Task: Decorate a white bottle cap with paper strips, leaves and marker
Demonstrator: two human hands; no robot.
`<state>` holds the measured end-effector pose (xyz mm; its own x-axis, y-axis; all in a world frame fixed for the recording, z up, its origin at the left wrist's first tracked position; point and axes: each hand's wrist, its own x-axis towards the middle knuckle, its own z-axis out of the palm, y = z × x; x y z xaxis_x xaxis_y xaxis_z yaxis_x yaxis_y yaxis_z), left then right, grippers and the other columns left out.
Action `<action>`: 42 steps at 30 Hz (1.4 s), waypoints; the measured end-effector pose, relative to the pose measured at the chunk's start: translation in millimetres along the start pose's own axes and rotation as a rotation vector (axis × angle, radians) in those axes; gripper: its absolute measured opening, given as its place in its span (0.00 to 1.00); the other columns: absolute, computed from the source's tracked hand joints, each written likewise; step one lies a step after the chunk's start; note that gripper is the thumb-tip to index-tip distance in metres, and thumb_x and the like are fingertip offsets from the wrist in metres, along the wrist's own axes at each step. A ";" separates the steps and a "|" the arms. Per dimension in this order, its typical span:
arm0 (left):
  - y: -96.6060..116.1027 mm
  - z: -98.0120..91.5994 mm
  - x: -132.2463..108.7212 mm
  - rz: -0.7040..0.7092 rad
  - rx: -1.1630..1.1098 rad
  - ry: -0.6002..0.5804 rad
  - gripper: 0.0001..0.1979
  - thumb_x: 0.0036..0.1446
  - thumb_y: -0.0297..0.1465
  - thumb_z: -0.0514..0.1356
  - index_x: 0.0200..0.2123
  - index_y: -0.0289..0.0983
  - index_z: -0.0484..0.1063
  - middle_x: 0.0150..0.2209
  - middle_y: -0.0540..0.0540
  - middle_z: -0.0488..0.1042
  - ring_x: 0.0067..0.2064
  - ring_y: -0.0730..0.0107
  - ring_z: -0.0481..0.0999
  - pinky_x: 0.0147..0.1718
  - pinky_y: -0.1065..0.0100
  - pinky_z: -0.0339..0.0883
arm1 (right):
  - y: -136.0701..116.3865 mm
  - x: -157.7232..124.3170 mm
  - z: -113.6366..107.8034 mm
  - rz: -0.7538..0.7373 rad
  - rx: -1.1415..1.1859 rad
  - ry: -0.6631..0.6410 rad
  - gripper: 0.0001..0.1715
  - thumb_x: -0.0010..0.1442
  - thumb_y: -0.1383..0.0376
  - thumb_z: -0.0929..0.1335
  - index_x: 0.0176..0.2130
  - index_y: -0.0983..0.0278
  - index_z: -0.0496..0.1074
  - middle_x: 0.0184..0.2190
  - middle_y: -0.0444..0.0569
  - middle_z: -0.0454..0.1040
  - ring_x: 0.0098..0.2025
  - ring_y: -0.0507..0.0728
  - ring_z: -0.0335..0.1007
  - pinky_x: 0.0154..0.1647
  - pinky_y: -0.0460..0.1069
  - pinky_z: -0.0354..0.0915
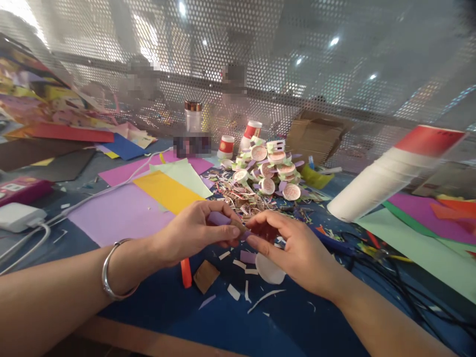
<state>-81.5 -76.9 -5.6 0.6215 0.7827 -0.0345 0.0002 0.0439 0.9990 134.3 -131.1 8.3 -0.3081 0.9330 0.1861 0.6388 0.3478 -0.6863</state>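
Between thumb and fingers, my left hand (203,228) pinches a small folded strip of purple paper (218,218). The fingertips of my right hand (288,248) close on the other end of this strip, so both hands meet over the table. A white paper disc (269,269) lies beneath my right hand, partly covered by it. Close below my left hand are a square of brown cardboard (207,276) and an orange-red strip (186,272). White and purple paper scraps (233,291) are scattered around them on the blue tabletop (230,327).
Behind my hands is a heap of cut paper-cup pieces (267,171) among shreds. A tilted stack of paper cups (394,173) stands at right, near black cables (394,282). Coloured sheets (119,213), a white cable and a charger (20,216) occupy the left.
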 end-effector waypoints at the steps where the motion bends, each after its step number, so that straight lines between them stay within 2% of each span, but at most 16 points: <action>1: 0.0 0.1 -0.2 0.002 0.007 -0.002 0.09 0.56 0.33 0.69 0.36 0.33 0.76 0.28 0.47 0.81 0.31 0.75 0.78 0.34 0.74 0.73 | 0.1 0.4 0.8 -0.003 -0.002 0.002 0.08 0.66 0.59 0.70 0.43 0.58 0.75 0.36 0.43 0.78 0.36 0.53 0.74 0.34 0.49 0.68; 8: 1.7 0.7 -2.6 0.030 0.019 -0.005 0.08 0.57 0.32 0.68 0.36 0.34 0.76 0.28 0.49 0.80 0.30 0.76 0.78 0.34 0.75 0.72 | -1.2 0.0 2.4 -0.016 -0.002 0.011 0.07 0.66 0.59 0.70 0.42 0.60 0.74 0.34 0.43 0.77 0.34 0.53 0.73 0.32 0.49 0.66; 14: 1.6 3.6 -1.3 -0.006 0.017 -0.052 0.07 0.56 0.31 0.68 0.35 0.33 0.75 0.26 0.50 0.79 0.28 0.78 0.76 0.31 0.76 0.70 | -1.8 -0.8 3.9 -0.046 0.005 -0.010 0.07 0.67 0.60 0.69 0.39 0.61 0.74 0.33 0.43 0.75 0.34 0.52 0.70 0.32 0.48 0.65; 20: 0.5 4.1 -0.9 0.008 0.031 -0.042 0.08 0.56 0.30 0.68 0.36 0.33 0.75 0.27 0.51 0.78 0.28 0.79 0.75 0.31 0.76 0.70 | -3.1 0.7 6.9 -0.052 -0.015 -0.014 0.10 0.67 0.59 0.68 0.36 0.62 0.74 0.30 0.42 0.74 0.32 0.51 0.68 0.31 0.47 0.62; 24: -1.0 3.1 -0.9 0.022 0.015 -0.039 0.10 0.56 0.30 0.69 0.39 0.33 0.74 0.27 0.51 0.77 0.30 0.78 0.76 0.32 0.75 0.70 | -3.4 0.7 7.3 -0.053 0.013 -0.003 0.10 0.67 0.58 0.69 0.36 0.61 0.74 0.29 0.42 0.75 0.31 0.51 0.68 0.30 0.47 0.62; 28: -4.5 3.5 -0.2 0.056 -0.021 -0.060 0.15 0.53 0.31 0.70 0.41 0.33 0.72 0.28 0.52 0.75 0.29 0.79 0.73 0.30 0.77 0.65 | -1.9 0.3 6.2 -0.062 0.020 0.020 0.09 0.66 0.60 0.69 0.35 0.61 0.73 0.28 0.41 0.74 0.30 0.51 0.67 0.30 0.47 0.62; 34: -7.9 6.4 0.8 0.079 0.027 -0.034 0.19 0.50 0.31 0.71 0.42 0.34 0.69 0.29 0.53 0.72 0.30 0.77 0.70 0.29 0.73 0.63 | -1.8 -0.7 5.9 -0.045 0.031 0.024 0.09 0.66 0.59 0.68 0.35 0.61 0.73 0.29 0.42 0.73 0.31 0.51 0.67 0.30 0.47 0.62; 42: -5.8 4.9 -0.1 0.106 0.068 -0.030 0.17 0.49 0.34 0.70 0.39 0.34 0.69 0.29 0.51 0.72 0.30 0.73 0.70 0.29 0.70 0.62 | -2.5 1.1 8.9 -0.034 0.064 0.014 0.12 0.67 0.57 0.68 0.34 0.61 0.72 0.28 0.42 0.72 0.31 0.52 0.67 0.29 0.47 0.62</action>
<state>-77.8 -80.2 -11.3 0.6440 0.7617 0.0712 -0.0142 -0.0811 0.9966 126.0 -131.7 4.0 -0.3184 0.9222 0.2195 0.5820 0.3729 -0.7226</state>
